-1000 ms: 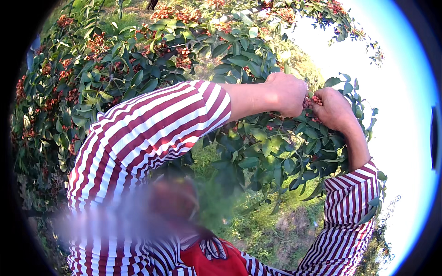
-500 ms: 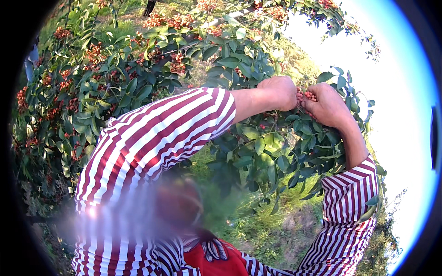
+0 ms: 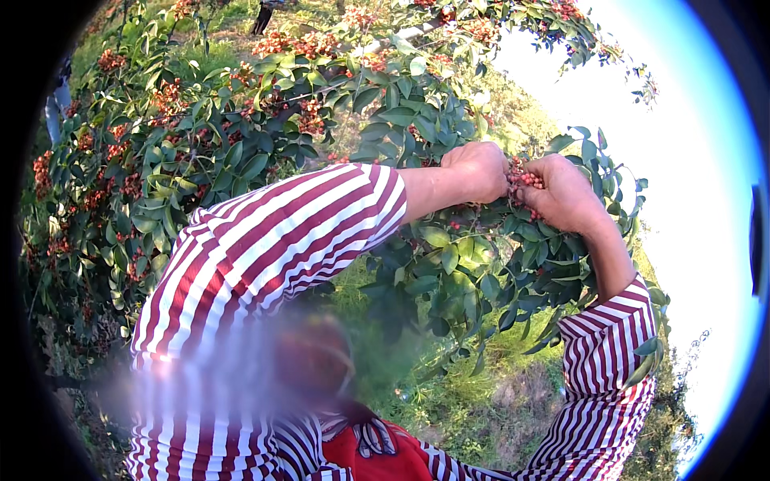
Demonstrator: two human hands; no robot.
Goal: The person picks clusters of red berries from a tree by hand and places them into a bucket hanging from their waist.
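A cluster of small red berries (image 3: 518,179), of the peppercorn kind, sits between my two hands on a leafy branch. My left hand (image 3: 479,171) is closed in a fist at the left side of the cluster; its fingertips are turned away and hidden. From the right, my right hand (image 3: 564,195) is closed on the berries, thumb and forefinger pressed at the cluster. Some berries show between the two hands and below the right thumb. Green leaves (image 3: 469,252) hang just under both hands.
More branches with several red berry clusters (image 3: 311,118) fill the left and upper part. A pale branch (image 3: 401,36) crosses at the top. At the far left edge, part of a person in blue (image 3: 56,108) shows. A blurred smear covers the lower middle.
Both hands have shifted slightly left and a little lower in the picture, staying at the berry cluster. More of the berries shows between them now.
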